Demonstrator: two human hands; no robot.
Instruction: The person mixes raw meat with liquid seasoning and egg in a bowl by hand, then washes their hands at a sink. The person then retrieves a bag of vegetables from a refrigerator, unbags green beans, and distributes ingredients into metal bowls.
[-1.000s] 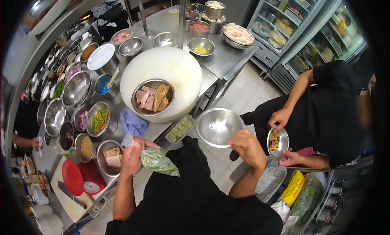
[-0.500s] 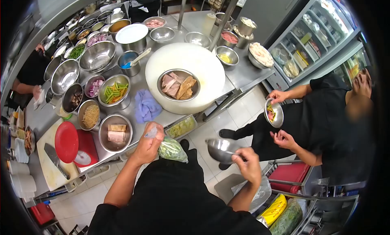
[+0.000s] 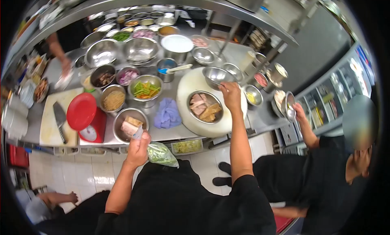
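"Nearest the camera?"

"Left hand (image 3: 139, 149) grips a bag of greens (image 3: 161, 154) by its gathered neck; the bag hangs at four o'clock. Soft, likely light, easily bruised; the neck suits the grip."

"Farther out?"

"Right hand (image 3: 231, 94) pinches a metal bowl (image 3: 218, 75) by its rim, bowl at eleven o'clock. Stiff, probably light, perhaps slippery; rim best."
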